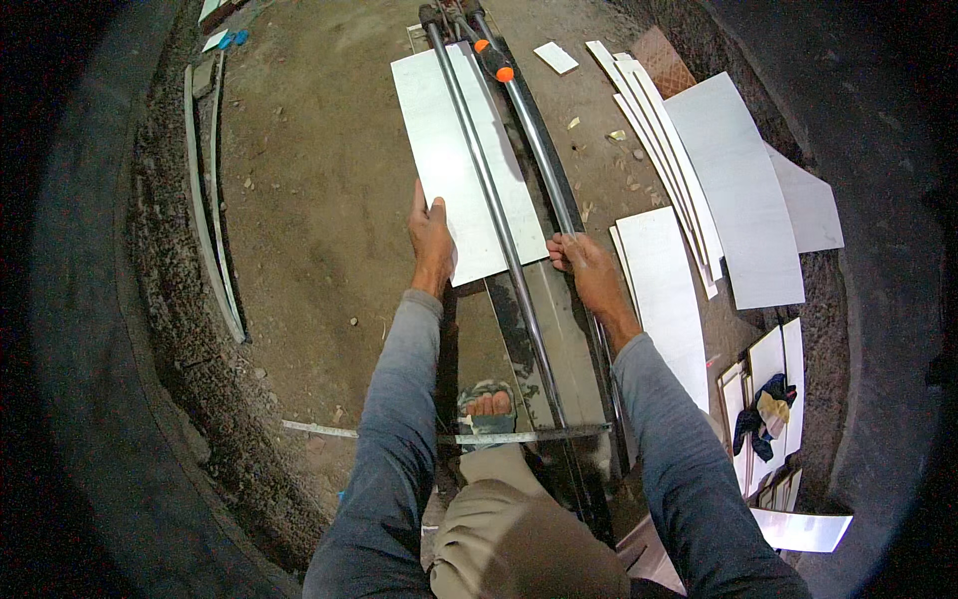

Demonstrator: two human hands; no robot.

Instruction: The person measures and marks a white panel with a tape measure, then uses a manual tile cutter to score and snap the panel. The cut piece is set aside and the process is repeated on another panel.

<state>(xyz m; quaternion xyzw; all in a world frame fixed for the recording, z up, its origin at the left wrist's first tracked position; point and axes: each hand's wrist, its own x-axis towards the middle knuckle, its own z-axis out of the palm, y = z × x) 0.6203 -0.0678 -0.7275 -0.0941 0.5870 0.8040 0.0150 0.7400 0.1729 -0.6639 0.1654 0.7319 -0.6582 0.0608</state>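
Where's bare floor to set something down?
Widest: dirt floor between the long strips at far left and the left hand; few pebbles. Smaller, scrap-dotted: ahead of the right hand, between the cutter and white strips. Crowded: far right, with large panels and bundled cloth.

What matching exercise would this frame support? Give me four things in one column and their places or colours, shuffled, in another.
Things
1. left hand
2. right hand
3. handle
4. bundle

Places or colours
A. dark and tan
B. by the lower right corner of the center tile
C. black with orange ends
D. at the center tile's left edge

Pairs: 1-D, 2-B, 3-C, 4-A
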